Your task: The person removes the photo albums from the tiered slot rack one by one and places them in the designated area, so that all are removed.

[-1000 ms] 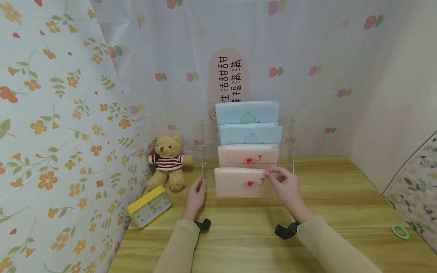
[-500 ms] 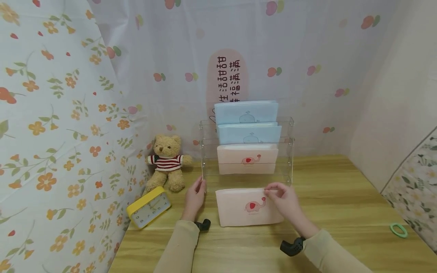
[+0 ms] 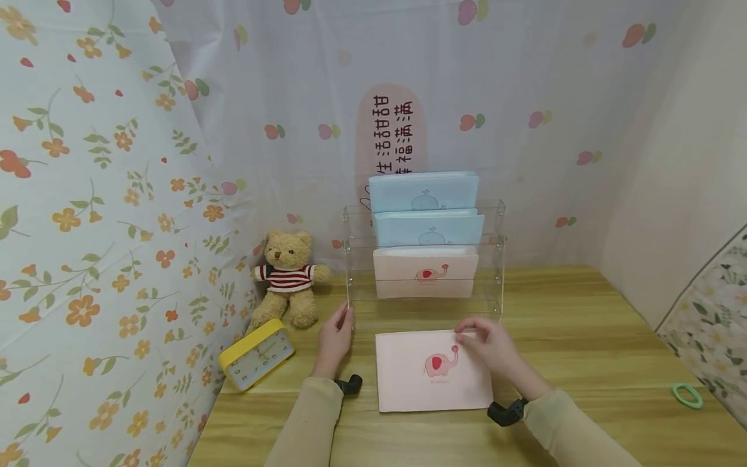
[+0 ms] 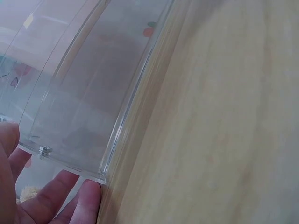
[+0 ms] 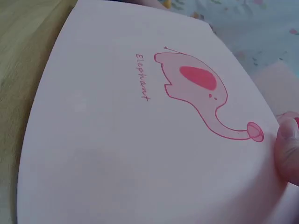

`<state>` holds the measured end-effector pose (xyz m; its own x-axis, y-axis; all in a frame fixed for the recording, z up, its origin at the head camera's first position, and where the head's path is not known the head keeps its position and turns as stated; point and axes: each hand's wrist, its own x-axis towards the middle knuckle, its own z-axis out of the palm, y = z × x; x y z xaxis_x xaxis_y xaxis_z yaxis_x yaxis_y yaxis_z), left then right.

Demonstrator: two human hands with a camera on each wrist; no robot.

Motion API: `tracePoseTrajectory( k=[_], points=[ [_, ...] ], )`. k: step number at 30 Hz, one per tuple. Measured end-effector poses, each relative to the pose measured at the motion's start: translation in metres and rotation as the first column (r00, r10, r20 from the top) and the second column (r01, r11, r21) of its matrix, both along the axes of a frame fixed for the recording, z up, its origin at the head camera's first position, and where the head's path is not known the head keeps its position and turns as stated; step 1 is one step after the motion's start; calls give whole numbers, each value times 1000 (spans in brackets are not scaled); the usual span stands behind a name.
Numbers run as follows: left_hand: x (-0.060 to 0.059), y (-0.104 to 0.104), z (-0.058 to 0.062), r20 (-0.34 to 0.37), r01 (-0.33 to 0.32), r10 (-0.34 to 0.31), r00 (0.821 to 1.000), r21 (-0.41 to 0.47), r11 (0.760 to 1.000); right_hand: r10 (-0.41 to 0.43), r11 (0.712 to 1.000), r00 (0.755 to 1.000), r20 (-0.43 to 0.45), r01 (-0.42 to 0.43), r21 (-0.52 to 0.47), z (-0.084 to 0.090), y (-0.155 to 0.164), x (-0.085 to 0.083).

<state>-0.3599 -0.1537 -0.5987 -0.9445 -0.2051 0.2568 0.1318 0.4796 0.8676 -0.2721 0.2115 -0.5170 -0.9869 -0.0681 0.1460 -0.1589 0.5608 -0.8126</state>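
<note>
Head view first: I'm seeing the pink elephant envelope [image 3: 433,371] lying flat on the wooden table [image 3: 583,337], just in front of the clear acrylic rack [image 3: 497,259]. My right hand [image 3: 493,347] is pinching the envelope's far right corner, so nearly all of the sheet is spreading to the left of and below that grip. On the right wrist view I'm making out one fingertip [image 5: 288,151] pressing the envelope's [image 5: 140,140] edge just past the elephant's trunk. My left hand [image 3: 334,337] is resting with straight fingers [image 4: 84,200] against the rack's [image 4: 93,93] left front corner, apart from the envelope. I'm also noting a teddy bear [image 3: 287,277] and a yellow clock [image 3: 255,353] sitting left of that hand.
</note>
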Motion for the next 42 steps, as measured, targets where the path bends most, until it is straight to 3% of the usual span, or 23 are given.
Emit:
tracePoseTrajectory(
  k=[6,11,18,27,34,39,42],
  points=[
    [-16,-6,-25,-2,9,-9,1000,14,1000,51,998,998,41,-52,22,-9,5,4],
    [-5,-2,-11,-50,-5,4,999,-6,1000,81,996,997,11,-82,40,-21,7,5],
    [12,6,14,-6,6,-6,1000,26,1000,160,981,985,-64,-151,125,-33,8,9],
    [14,6,18,23,9,-9,1000,41,999,281,928,959,-42,-260,268,-40,10,13],
    [6,1,2,-39,2,-1,999,30,1000,339,895,940,-34,-311,321,-39,14,12],
    [-7,-3,-17,-23,4,-4,1000,28,1000,393,863,920,-13,-364,351,-37,16,9],
    [-10,-4,-19,-7,-1,1,1000,25,1000,408,849,913,11,-383,364,-30,17,7]
  ],
)
